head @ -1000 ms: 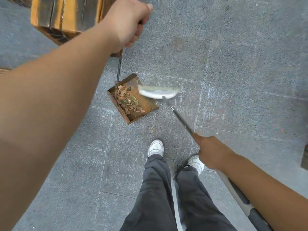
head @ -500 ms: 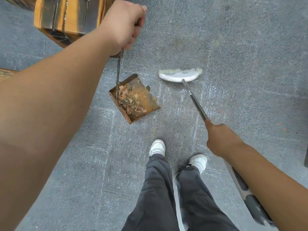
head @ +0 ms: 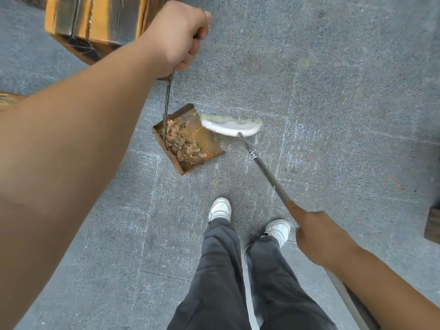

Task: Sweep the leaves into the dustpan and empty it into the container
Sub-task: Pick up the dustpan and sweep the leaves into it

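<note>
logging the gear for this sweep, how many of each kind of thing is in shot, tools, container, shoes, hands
dustpan: 1
broom: 1
container: 1
shoes: 2
hands, left and right: 2
total: 7

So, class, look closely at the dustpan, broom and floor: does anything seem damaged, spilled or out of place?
The dustpan is rusted orange-brown all over, so it looks worn, though no hole shows. The leaves are piled inside it against the back wall, not spilled. Only a few small specks lie on the paving near its open edge. Nothing else stands out.
</note>
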Motion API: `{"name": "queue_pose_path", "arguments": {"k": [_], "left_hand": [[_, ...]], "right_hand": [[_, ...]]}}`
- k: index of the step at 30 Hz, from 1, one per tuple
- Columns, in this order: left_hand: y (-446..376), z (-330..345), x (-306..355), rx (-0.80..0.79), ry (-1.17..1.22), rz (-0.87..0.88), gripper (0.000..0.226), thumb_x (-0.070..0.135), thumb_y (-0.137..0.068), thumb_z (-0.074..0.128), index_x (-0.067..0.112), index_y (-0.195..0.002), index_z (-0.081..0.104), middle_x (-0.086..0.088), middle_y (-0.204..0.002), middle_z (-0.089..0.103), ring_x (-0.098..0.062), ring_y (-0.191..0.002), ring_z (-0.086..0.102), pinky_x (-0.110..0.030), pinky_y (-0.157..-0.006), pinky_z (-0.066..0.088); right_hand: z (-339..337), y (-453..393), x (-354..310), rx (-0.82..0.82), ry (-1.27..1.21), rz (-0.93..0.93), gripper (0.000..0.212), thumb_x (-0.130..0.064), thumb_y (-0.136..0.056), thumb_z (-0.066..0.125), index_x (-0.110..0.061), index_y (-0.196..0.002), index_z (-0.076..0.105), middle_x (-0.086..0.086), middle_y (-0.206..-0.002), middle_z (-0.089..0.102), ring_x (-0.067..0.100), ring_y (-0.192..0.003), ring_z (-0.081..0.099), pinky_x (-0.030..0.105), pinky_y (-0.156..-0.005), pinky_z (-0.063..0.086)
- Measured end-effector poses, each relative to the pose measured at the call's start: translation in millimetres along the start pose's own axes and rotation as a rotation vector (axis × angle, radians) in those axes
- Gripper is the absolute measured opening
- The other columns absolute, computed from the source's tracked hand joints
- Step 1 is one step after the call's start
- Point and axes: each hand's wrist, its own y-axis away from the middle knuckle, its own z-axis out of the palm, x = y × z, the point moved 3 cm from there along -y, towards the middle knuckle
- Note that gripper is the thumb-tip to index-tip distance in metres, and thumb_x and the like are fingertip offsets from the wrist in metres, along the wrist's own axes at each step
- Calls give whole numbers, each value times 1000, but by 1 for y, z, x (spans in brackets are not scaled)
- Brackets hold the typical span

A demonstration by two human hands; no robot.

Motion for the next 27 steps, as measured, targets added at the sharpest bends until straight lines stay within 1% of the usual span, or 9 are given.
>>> {"name": "queue_pose_path", "arguments": {"k": [3,5,7,10,13,15,20,23,27], "left_hand": [[13,-3,-2,-19,-23,-52,19,26,-79,40,24,-60,37,5,-45,26,-14,-40,15,-19,-44,12],[24,-7,-3,15,-35,-91,12,19,-69,38,22,-57,37,4,-42,27,-14,-39,17,-18,-45,15],[37,-13,-8,78,-30,-84,12,14,-65,38,20,-55,39,1,-41,28,-14,-39,19,-19,-46,17],[61,-18,-20,92,7,-57,17,10,-70,38,17,-54,40,1,-40,29,-14,-39,20,-24,-48,15],[80,-25,-28,142,108,-47,22,7,-73,36,17,-53,39,1,-40,27,-13,-42,17,-19,-48,15],[89,-29,-26,177,172,-68,24,4,-73,33,18,-53,36,1,-41,25,-12,-45,15,-19,-49,12],[107,-26,-32,179,176,-112,28,3,-82,27,17,-59,33,1,-40,23,-10,-44,12,-24,-52,7],[111,-24,-45,158,175,-100,26,7,-81,29,19,-59,35,2,-39,24,-10,-39,13,-21,-50,8],[111,-30,-60,272,218,-147,26,9,-79,33,20,-56,37,3,-38,25,-12,-38,14,-17,-48,12]], "right_hand": [[-14,-18,4,36,13,46,74,-3,-88,45,-26,-153,19,0,-71,50,12,-54,54,23,-41,41],[-21,-28,5,62,13,58,72,-2,-87,46,-25,-152,23,0,-70,48,12,-54,52,22,-39,37],[-26,-33,5,75,4,54,71,-2,-86,45,-23,-151,26,-1,-70,46,12,-56,50,22,-39,35],[-30,-35,4,88,11,18,66,-1,-86,45,-21,-148,33,1,-71,49,13,-56,52,23,-39,36],[-31,-39,4,90,23,-7,62,-1,-85,44,-20,-144,38,2,-75,49,15,-59,52,24,-42,38],[-32,-42,3,94,46,-5,58,-1,-85,45,-19,-140,41,2,-75,48,15,-60,51,24,-42,37],[-35,-52,2,112,96,16,53,-3,-85,45,-16,-136,45,1,-73,46,14,-59,48,23,-41,34],[-34,-60,1,109,113,42,49,-3,-84,45,-14,-132,47,3,-74,44,16,-59,48,23,-43,35],[-20,-66,-9,105,234,37,51,-4,-86,47,-13,-136,44,3,-73,44,16,-57,48,24,-40,34]]}}
